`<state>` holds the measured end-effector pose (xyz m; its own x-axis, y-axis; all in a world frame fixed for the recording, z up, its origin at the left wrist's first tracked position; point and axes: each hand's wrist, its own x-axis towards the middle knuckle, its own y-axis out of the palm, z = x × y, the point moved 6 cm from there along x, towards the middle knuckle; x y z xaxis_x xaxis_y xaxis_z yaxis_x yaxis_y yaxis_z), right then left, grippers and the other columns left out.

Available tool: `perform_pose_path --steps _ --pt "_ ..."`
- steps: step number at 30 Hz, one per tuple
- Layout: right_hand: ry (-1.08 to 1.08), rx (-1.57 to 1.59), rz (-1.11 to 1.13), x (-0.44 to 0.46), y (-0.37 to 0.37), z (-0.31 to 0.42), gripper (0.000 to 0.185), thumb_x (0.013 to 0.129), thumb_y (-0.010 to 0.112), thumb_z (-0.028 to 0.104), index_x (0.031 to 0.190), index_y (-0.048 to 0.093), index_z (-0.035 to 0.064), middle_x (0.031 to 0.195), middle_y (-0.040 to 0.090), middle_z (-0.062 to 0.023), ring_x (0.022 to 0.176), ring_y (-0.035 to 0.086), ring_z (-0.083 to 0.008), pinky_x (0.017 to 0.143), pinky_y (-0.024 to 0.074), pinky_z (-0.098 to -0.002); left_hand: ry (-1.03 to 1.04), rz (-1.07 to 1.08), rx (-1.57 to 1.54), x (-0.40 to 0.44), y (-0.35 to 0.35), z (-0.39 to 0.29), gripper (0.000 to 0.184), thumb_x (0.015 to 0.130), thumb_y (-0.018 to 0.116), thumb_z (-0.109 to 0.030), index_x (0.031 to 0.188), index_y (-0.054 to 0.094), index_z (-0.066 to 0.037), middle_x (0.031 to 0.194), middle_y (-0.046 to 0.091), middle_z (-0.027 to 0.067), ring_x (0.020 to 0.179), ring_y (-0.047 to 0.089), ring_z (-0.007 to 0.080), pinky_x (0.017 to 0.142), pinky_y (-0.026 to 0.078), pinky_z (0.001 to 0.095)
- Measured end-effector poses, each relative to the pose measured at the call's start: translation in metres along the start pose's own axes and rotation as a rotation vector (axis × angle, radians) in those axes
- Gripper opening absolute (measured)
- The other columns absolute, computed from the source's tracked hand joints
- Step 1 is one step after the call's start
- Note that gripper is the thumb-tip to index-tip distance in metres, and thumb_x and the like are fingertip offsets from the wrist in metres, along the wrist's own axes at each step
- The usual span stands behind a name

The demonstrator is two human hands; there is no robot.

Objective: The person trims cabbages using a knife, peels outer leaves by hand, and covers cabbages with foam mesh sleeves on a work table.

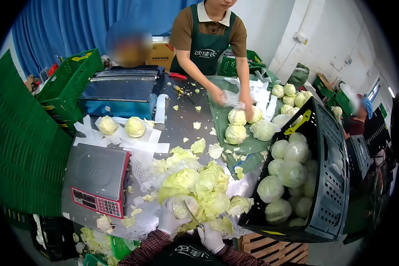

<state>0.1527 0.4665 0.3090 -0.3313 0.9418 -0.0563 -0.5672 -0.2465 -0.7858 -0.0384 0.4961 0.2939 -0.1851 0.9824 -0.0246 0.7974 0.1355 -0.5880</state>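
Note:
Near the front edge of the table, my gloved left hand is wrapped around a pale cabbage. My gloved right hand grips a knife, its blade pointing up and left against the cabbage; whether it cuts in cannot be told. Just beyond lies a heap of loose yellow-green cabbage leaves, partly over white foam netting. A digital scale with a red-edged keypad stands to the left.
At the right, a black crate holds several wrapped cabbages. Across the table, a co-worker handles netting above trimmed cabbages. A wrapping machine and green crates stand back left. Leaf scraps litter the tabletop.

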Motion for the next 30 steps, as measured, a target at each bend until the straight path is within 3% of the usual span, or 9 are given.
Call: perform_pose_path --steps 7,13,16,18,22,24,25,27,30 --pt "-0.020 -0.214 0.049 0.012 0.007 0.000 0.024 0.092 0.054 0.031 0.093 0.052 0.0068 0.063 0.062 -0.0140 0.049 0.059 -0.0337 0.044 0.0467 -0.0433 -0.033 -0.008 0.025 -0.001 0.004 -0.007 0.104 0.053 0.089 -0.036 0.134 0.035 -0.001 0.127 0.039 0.0232 0.117 0.042 0.0395 0.100 0.038 0.0445" --pt "0.126 -0.163 0.203 0.094 0.030 -0.049 0.033 0.096 0.043 0.033 0.094 0.055 0.0019 0.068 0.063 -0.0228 0.063 0.061 -0.0431 0.060 0.0489 -0.0509 0.097 -0.059 0.164 -0.004 0.007 -0.017 0.103 0.053 0.089 -0.037 0.133 0.036 0.000 0.125 0.040 0.0226 0.114 0.042 0.0400 0.098 0.038 0.0446" --pt "0.150 -0.150 0.194 0.093 0.016 -0.042 0.037 0.096 0.041 0.037 0.094 0.055 0.0027 0.073 0.064 -0.0246 0.066 0.061 -0.0435 0.061 0.0483 -0.0515 0.078 -0.089 0.046 0.001 0.005 0.008 0.102 0.054 0.090 -0.034 0.133 0.035 0.000 0.124 0.042 0.0199 0.115 0.045 0.0354 0.099 0.039 0.0417" --pt "0.154 -0.080 0.160 0.068 0.005 -0.037 0.036 0.096 0.041 0.036 0.099 0.056 0.0037 0.073 0.063 -0.0252 0.067 0.060 -0.0449 0.062 0.0479 -0.0520 0.015 0.057 -0.562 0.011 0.004 0.041 0.101 0.056 0.091 -0.028 0.135 0.034 -0.001 0.128 0.042 0.0178 0.118 0.047 0.0293 0.102 0.039 0.0383" --pt "0.451 0.526 0.362 0.040 -0.040 -0.010 0.038 0.089 0.060 0.035 0.111 0.056 0.0040 0.074 0.065 -0.0128 0.070 0.065 -0.0270 0.067 0.0508 -0.0400 -0.071 0.126 -0.676 0.009 -0.036 0.020 0.100 0.058 0.090 -0.021 0.137 0.032 -0.001 0.134 0.040 0.0163 0.121 0.047 0.0254 0.105 0.038 0.0364" --pt "0.211 0.315 -0.079 0.048 -0.078 0.011 0.050 0.081 0.070 0.043 0.110 0.058 0.0040 0.078 0.065 -0.0106 0.068 0.063 -0.0233 0.068 0.0496 -0.0342 0.058 0.159 -0.744 0.004 -0.044 -0.012 0.098 0.060 0.090 -0.021 0.137 0.032 -0.001 0.140 0.037 0.0173 0.128 0.040 0.0265 0.108 0.033 0.0369" --pt "0.216 0.317 -0.093 0.053 -0.076 0.019 0.050 0.081 0.070 0.043 0.110 0.058 0.0040 0.078 0.065 -0.0106 0.068 0.063 -0.0233 0.068 0.0496 -0.0342 0.067 0.171 -0.743 0.004 -0.045 -0.027 0.098 0.060 0.090 -0.021 0.137 0.032 -0.001 0.140 0.037 0.0173 0.128 0.040 0.0265 0.108 0.033 0.0369" --pt "0.013 0.531 -0.273 0.072 -0.072 0.039 0.054 0.078 0.073 0.044 0.111 0.058 0.0036 0.082 0.066 -0.0100 0.071 0.064 -0.0212 0.068 0.0498 -0.0302 0.398 0.122 -0.437 0.004 -0.052 -0.068 0.103 0.061 0.089 -0.022 0.141 0.027 -0.001 0.144 0.031 0.0169 0.133 0.034 0.0267 0.111 0.028 0.0383" --pt "0.050 0.743 -0.343 0.085 -0.054 0.022 0.043 0.076 0.077 0.029 0.105 0.059 0.0019 0.077 0.063 -0.0082 0.071 0.061 -0.0157 0.067 0.0485 -0.0265 0.275 0.123 -0.379 0.006 -0.044 -0.056 0.115 0.063 0.088 -0.024 0.147 0.012 -0.001 0.148 0.024 0.0197 0.137 0.027 0.0268 0.114 0.022 0.0389"
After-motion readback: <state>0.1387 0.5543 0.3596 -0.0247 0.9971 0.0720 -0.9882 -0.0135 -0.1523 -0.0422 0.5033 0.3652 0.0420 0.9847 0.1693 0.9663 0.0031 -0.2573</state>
